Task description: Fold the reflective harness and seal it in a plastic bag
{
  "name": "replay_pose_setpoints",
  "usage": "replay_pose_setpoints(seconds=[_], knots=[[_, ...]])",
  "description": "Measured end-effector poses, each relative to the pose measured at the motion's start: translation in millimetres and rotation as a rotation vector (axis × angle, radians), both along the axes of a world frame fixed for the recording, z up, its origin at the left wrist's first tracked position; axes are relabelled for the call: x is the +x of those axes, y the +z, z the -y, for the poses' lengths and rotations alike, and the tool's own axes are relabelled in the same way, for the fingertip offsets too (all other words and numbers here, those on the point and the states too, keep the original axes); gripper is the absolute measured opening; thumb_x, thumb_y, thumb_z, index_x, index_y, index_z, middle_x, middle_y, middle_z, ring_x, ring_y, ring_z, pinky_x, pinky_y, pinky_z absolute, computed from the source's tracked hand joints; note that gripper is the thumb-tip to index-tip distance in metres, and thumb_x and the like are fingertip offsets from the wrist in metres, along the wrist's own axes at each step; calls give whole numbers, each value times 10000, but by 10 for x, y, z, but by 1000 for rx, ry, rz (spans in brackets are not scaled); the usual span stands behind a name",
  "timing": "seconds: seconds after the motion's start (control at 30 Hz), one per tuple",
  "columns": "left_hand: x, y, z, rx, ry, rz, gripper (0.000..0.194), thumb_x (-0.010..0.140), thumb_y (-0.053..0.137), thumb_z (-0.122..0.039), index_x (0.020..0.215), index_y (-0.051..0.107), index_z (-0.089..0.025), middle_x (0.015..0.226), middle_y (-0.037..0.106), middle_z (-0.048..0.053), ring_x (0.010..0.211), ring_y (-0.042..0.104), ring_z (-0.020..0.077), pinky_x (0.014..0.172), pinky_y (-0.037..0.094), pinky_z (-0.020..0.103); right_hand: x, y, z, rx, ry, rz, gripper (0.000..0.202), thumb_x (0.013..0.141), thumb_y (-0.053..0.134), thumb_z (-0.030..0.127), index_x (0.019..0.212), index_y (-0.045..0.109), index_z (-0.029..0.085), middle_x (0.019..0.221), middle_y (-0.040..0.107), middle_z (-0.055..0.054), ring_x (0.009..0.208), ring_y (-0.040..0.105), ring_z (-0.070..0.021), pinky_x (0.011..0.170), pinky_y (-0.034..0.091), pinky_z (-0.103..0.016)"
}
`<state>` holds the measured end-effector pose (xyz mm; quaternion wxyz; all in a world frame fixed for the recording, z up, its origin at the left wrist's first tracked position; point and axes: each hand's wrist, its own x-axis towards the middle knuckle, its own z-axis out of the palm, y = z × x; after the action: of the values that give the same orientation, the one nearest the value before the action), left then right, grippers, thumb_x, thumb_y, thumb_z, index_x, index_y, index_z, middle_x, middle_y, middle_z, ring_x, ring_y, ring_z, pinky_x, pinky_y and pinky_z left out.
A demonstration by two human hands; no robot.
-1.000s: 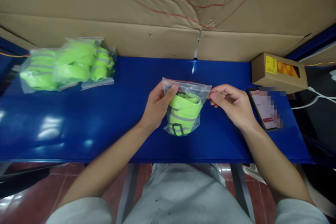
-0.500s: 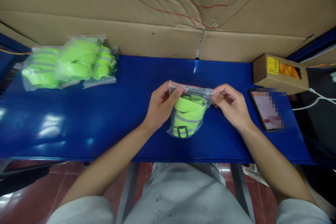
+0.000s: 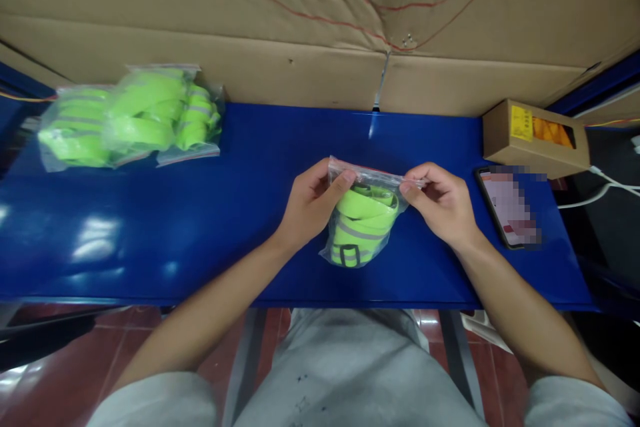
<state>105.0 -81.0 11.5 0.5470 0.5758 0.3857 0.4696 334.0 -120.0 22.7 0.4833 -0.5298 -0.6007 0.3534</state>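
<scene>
A clear zip bag (image 3: pixel 327 247) with a red line along its top edge hangs between my hands over the blue table. Inside it lies a rolled neon-green strap (image 3: pixel 367 220) with grey stripes and a black buckle near the bottom. My left hand (image 3: pixel 320 200) pinches the bag's upper left corner, thumb in front. At the upper right, my right hand (image 3: pixel 440 200) grips the same edge between thumb and fingers.
Several bagged green straps (image 3: pixel 145 113) are piled at the back left of the blue table (image 3: pixel 280 140). On the right, a phone (image 3: pixel 507 207) lies before a cardboard box (image 3: pixel 505 140) with orange contents. A cardboard wall (image 3: pixel 300 73) stands behind.
The bag and my left hand have shifted slightly right and down. My right thumb has moved a little left along the bag's top edge, and both hands still hold it.
</scene>
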Motion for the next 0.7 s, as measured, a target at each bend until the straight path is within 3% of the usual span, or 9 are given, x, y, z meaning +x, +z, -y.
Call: replay_pose_setpoints(seconds=[0.47, 0.7], knots=[[17, 42, 10, 25, -94, 5, 337, 952, 694, -515, 971, 795, -193, 910, 763, 55, 783, 654, 159, 683, 520, 244, 6, -3, 9, -7, 45, 9, 220, 917, 746, 411, 811, 682, 230, 712, 647, 12, 612, 555, -136, 565, 434, -275], [29, 13, 28, -16, -106, 4, 341, 929, 719, -522, 969, 782, -189, 899, 761, 54, 780, 666, 164, 680, 532, 248, -14, 38, -2, -71, 90, 29, 274, 889, 761, 483, 846, 685, 223, 710, 637, 13, 596, 536, -129, 551, 422, -268]])
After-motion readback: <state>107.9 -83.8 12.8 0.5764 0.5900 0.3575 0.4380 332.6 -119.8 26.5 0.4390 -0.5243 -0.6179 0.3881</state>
